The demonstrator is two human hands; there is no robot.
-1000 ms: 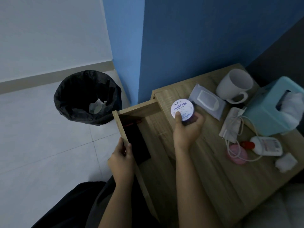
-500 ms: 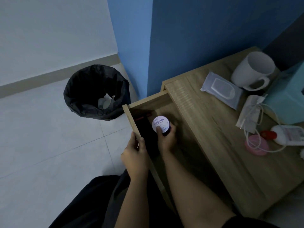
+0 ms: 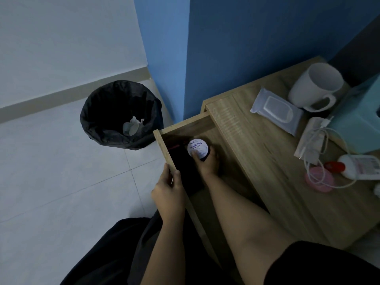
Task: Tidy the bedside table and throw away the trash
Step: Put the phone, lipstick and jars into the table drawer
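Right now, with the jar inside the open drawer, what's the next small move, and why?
Probably lower the cream jar to the floor of the drawer and release it: the right hand grips it inside, while the left hand holds the drawer front. Whether it touches bottom, I cannot tell.

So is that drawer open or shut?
Open. The drawer sticks out from the bedside table; the left hand grips its front panel and the right hand holds a cream jar down inside it.
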